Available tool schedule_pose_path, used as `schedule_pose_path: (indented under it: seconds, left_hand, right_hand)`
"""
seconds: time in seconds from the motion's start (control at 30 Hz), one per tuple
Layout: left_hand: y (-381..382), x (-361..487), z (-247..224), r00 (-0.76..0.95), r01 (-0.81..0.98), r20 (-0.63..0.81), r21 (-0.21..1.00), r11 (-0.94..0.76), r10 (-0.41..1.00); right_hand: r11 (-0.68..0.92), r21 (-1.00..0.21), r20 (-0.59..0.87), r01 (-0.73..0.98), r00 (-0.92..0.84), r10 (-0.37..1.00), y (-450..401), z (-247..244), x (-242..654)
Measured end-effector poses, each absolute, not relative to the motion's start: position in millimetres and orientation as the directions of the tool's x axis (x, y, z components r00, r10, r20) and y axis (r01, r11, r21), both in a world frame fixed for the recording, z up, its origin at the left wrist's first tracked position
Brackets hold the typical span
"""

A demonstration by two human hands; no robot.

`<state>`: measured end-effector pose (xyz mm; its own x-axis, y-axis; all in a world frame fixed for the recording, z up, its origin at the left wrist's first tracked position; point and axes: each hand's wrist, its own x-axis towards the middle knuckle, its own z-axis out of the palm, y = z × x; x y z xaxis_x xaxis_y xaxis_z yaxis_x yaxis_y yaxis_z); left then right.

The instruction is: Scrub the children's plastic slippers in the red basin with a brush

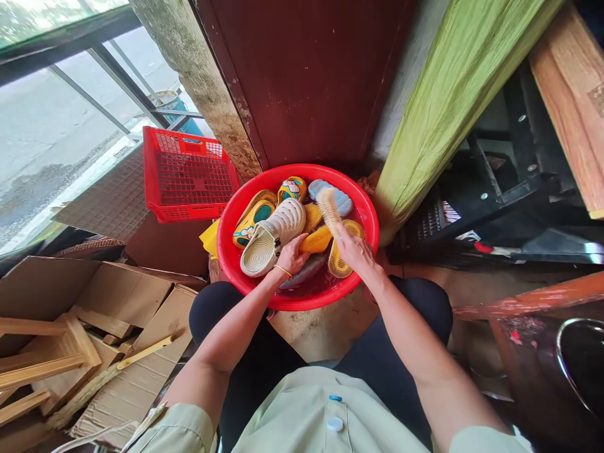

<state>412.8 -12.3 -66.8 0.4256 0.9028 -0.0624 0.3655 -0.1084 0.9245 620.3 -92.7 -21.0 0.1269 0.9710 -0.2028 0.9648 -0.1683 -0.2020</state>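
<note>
Held in the left hand: yellow slipper, within the basin, other footwear around it. Left grip narrow, fingers closed on the slipper's left end. Gold-coloured bracelet at the wrist just behind this grip. Held in the right hand: pale-bristled brush, pointing away from the body, fingers closed around the near end. Cannot tell whether bristles touch the slipper.

Just left of and beyond the left grip: cream clog, opening upward, heel toward the body. Beyond the clog: printed yellow slipper on the left, second printed slipper farther ahead. Beyond the right grip, behind the brush: light blue slipper. Under and beside the right hand: yellow sole. Beneath the left grip: dark grey item, partly hidden, kind unclear.

Around both grips: red basin, with liquid low inside, between the knees.

Farther out, left of the grips: red crate, then nearer the body a cardboard box with wooden pieces. Straight ahead: maroon door. Right and ahead: green curtain, black rack past it.
</note>
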Motion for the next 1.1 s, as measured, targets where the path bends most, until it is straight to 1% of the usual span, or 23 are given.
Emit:
schedule_pose_path:
  seconds: [0.07, 0.13, 0.17, 0.23, 0.3, 0.37, 0.43, 0.53, 0.63, 0.7, 0.8, 0.87, 0.93, 1.0, 1.1]
  left_hand:
    - [-12, 414, -71, 0.389, 0.374, -0.080, 0.924, -0.078, 0.918]
    - [-10, 413, -73, 0.357, 0.362, -0.113, 0.932, -0.026, 0.927]
    - [-9, 411, -72, 0.342, 0.336, -0.123, 0.942, 0.001, 0.932]
    - [-6, 408, -71, 0.312, 0.258, -0.117, 0.966, 0.035, 0.943]
    - [-5, 407, -71, 0.278, 0.235, -0.098, 0.971, 0.031, 0.956]
    - [-5, 409, -71, 0.256, 0.307, -0.102, 0.951, 0.020, 0.961]
    - [-6, 413, -72, 0.257, 0.401, -0.140, 0.916, 0.027, 0.956]
    - [-9, 413, -71, 0.288, 0.498, -0.196, 0.867, 0.028, 0.937]
    - [-16, 400, -66, 0.326, 0.489, -0.241, 0.871, 0.055, 0.914]
    - [-22, 388, -64, 0.379, 0.494, -0.276, 0.868, 0.059, 0.883]
    - [-29, 378, -68, 0.479, 0.604, -0.295, 0.794, -0.067, 0.827]
    - [-31, 379, -75, 0.529, 0.641, -0.306, 0.756, -0.136, 0.791]
    - [-29, 382, -81, 0.544, 0.614, -0.307, 0.779, -0.122, 0.781]
    - [-26, 385, -82, 0.529, 0.539, -0.293, 0.841, -0.049, 0.796]
    - [-20, 383, -69, 0.539, 0.415, -0.294, 0.908, 0.056, 0.790]
  right_hand:
    - [-0.057, -0.198, -0.228, 0.978, 0.011, 0.974, -100, -22, 607]
    - [-0.019, -0.192, -0.284, 0.981, -0.037, 0.958, -103, -23, 597]
    - [-0.048, -0.185, -0.305, 0.981, -0.011, 0.952, -103, -23, 595]
    - [-0.160, -0.168, -0.328, 0.973, 0.098, 0.939, -98, -21, 602]
    - [-0.241, -0.163, -0.338, 0.957, 0.175, 0.925, -92, -19, 615]
    - [-0.252, -0.177, -0.323, 0.951, 0.186, 0.928, -90, -18, 627]
    - [-0.237, -0.192, -0.297, 0.952, 0.174, 0.939, -92, -19, 632]
    - [-0.217, -0.224, -0.264, 0.950, 0.155, 0.952, -100, -21, 633]
    - [-0.202, -0.256, -0.241, 0.945, 0.140, 0.960, -105, -21, 633]
    - [-0.203, -0.252, -0.239, 0.946, 0.142, 0.960, -104, -21, 633]
    - [-0.188, -0.234, -0.247, 0.954, 0.129, 0.960, -101, -23, 628]
    - [-0.174, -0.228, -0.255, 0.958, 0.114, 0.960, -97, -27, 623]
    - [-0.168, -0.223, -0.256, 0.960, 0.108, 0.961, -94, -30, 620]
    - [-0.174, -0.218, -0.253, 0.960, 0.117, 0.960, -92, -33, 619]
    - [-0.193, -0.214, -0.256, 0.958, 0.136, 0.957, -91, -35, 621]
